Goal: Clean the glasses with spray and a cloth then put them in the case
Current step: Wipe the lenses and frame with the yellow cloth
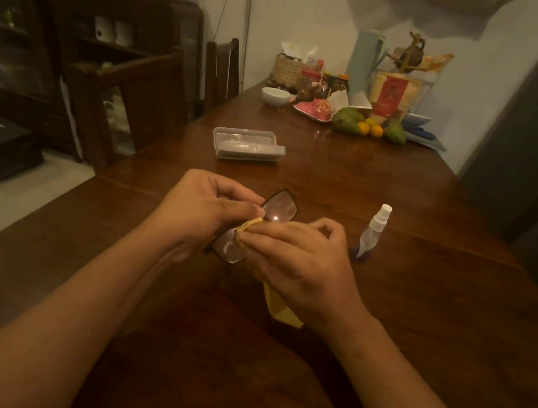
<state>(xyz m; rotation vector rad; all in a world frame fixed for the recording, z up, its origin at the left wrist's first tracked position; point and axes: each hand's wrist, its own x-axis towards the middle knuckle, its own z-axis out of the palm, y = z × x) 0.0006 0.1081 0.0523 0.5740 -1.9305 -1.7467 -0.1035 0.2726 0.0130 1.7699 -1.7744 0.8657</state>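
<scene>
Dark-framed glasses are held above the wooden table, one lens up and away, the other lower near my wrists. My left hand pinches the frame at the bridge. My right hand grips a yellow cloth and presses it on the glasses between the two lenses; the cloth's tail hangs below my palm. A small clear spray bottle with a white nozzle stands to the right of my hands. A clear plastic glasses case lies open farther back on the table.
At the table's far end are a white bowl, fruit, jars and a woven basket. A dark chair stands at the left side, with a dark cabinet behind it.
</scene>
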